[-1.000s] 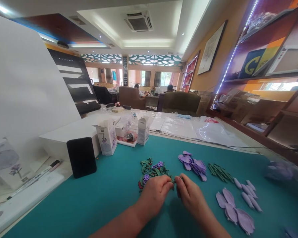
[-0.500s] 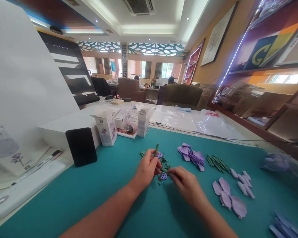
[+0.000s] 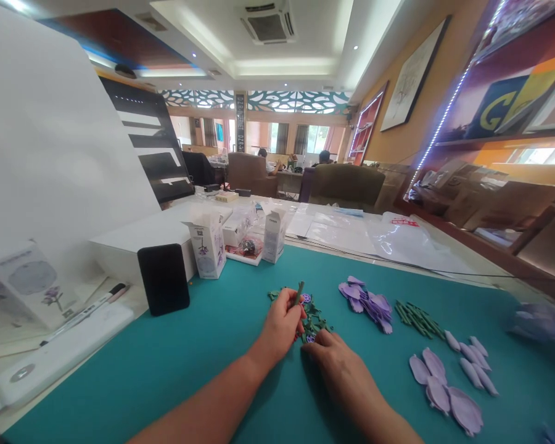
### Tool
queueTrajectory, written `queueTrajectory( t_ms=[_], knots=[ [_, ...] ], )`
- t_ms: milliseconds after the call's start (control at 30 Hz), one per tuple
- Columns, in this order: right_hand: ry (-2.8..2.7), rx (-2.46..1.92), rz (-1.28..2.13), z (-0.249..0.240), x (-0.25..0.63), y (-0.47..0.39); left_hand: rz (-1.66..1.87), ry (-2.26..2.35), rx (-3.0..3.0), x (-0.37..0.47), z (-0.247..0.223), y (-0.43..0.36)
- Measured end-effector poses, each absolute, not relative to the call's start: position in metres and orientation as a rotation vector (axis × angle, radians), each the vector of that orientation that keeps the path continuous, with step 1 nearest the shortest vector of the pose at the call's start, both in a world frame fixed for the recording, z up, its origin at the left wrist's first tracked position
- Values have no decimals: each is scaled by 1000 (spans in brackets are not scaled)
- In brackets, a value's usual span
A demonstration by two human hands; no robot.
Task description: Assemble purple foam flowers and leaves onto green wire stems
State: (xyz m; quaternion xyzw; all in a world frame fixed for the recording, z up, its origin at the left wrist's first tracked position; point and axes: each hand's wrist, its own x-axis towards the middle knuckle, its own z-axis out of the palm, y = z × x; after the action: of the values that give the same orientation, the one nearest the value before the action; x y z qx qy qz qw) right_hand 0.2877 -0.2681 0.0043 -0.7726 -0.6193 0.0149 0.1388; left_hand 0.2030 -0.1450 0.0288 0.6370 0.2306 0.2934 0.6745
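My left hand (image 3: 281,322) is closed around a thin green stem piece (image 3: 300,291), whose upper end sticks up above the fingers. Under and beside it lies a small heap of green parts (image 3: 315,314), mixed with purple wheel-like pieces and a few red bits. At the near edge of that heap is my right hand (image 3: 330,354), fingers bent and pressed together at the tips. Whatever may be between those fingertips is hidden. To the right of the hands lie purple petal pieces (image 3: 367,303) in a pile and several green stems (image 3: 419,319).
Larger pale purple petals (image 3: 465,408) and bud-shaped pieces (image 3: 472,361) are spread on the green mat (image 3: 203,357) at right. A black tablet-like panel (image 3: 163,279), printed boxes (image 3: 208,246) and a white power strip (image 3: 65,351) stand or lie left. People sit in the background.
My right hand has moved left and nearer along the heap, fingertips now at its near edge. My left hand still holds the stem piece. The whole view has shifted slightly.
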Motion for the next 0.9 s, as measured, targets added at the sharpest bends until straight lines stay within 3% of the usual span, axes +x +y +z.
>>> queueTrajectory(
  t_ms=[633, 900],
  knots=[
    [-1775, -2353, -131, -12, 293, -266, 555, 463, 1521, 198, 30, -148],
    [-1656, -2152, 70, -3, 305, -278, 500, 462, 1541, 196, 31, -150]
  ],
)
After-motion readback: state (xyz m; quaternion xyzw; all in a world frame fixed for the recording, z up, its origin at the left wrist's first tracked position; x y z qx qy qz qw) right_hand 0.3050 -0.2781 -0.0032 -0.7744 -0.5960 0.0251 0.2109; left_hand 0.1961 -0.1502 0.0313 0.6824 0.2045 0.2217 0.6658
